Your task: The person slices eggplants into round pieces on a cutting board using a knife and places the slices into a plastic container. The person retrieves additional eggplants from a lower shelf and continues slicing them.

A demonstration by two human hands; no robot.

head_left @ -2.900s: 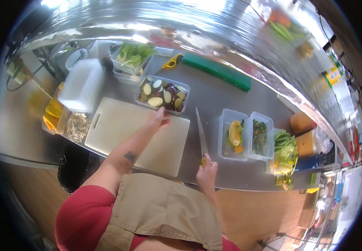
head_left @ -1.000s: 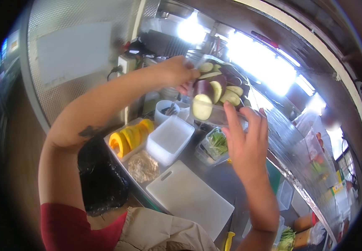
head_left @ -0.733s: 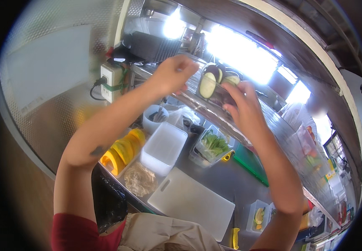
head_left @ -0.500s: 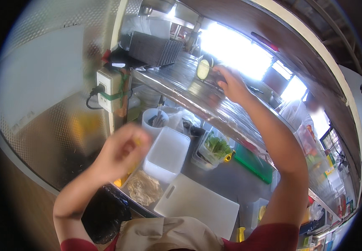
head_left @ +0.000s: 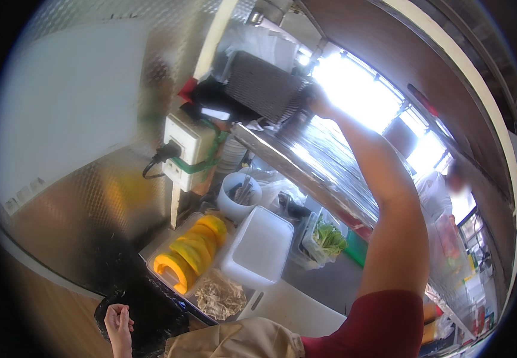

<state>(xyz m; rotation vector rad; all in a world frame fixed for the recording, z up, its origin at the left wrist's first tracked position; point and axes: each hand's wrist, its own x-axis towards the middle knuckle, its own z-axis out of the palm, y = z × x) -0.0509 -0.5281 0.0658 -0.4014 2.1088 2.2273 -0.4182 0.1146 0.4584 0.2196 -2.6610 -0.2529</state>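
My right hand [head_left: 324, 107] reaches over the foil-wrapped shelf [head_left: 330, 158], right beside a dark woven basket [head_left: 264, 86]. A dark shape and window glare blur its fingers, so I cannot tell whether it holds anything. Low at the left, my left hand [head_left: 119, 322] hangs over a black plastic bag [head_left: 151, 304] with its fingers curled in and nothing visible in them. Below the shelf, a clear tray holds thick orange pumpkin slices [head_left: 193, 247]. Alongside it stand a lidded white tub [head_left: 261, 244] and a heap of pale brown peelings or crumpled sheets [head_left: 219, 295].
A white cutting board [head_left: 297, 310] lies at the counter's front. Behind are a white container of utensils [head_left: 240, 194] and a box of leafy greens [head_left: 329, 238]. A socket box [head_left: 184, 152] is fixed on the left. Another person [head_left: 437, 185] stands at the far right.
My right hand has moved left along the shelf to the basket; the cut eggplant no longer shows. My left hand has dropped from over the counter to the lower left, uncovering the pumpkin. The view has shifted.
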